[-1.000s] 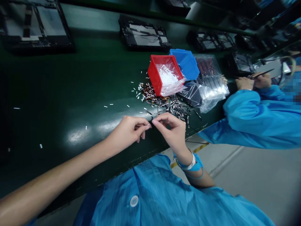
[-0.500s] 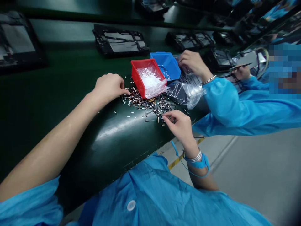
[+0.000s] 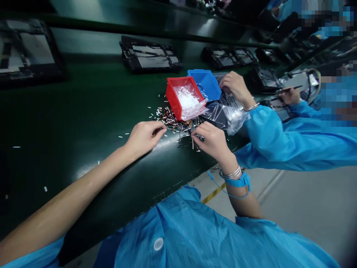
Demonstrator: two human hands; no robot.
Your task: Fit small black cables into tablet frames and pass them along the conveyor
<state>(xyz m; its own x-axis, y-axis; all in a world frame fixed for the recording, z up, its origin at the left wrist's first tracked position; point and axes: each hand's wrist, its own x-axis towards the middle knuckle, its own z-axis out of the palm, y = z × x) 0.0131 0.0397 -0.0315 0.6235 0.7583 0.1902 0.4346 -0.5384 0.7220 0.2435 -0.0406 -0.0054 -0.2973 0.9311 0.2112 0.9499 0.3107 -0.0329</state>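
My left hand (image 3: 145, 136) hovers low over the dark green belt (image 3: 83, 111), fingers curled and pinched on something too small to name. My right hand (image 3: 212, 140) rests at the near edge of a heap of small metal and white parts (image 3: 178, 124), fingers pinched among the pieces; what it grips is hidden. A red bin (image 3: 181, 97) lined with a clear bag of white pieces stands just behind the heap.
A blue bin (image 3: 205, 84) sits behind the red one, clear plastic bags (image 3: 227, 113) beside it. A co-worker's hand (image 3: 237, 86) in a blue sleeve reaches into those bags. Black framed panels (image 3: 150, 57) lie along the belt. White bits are scattered on the belt.
My left hand has drawn back from the far side of the heap toward me. My right hand has shifted slightly up into the heap. The view has swung a little.
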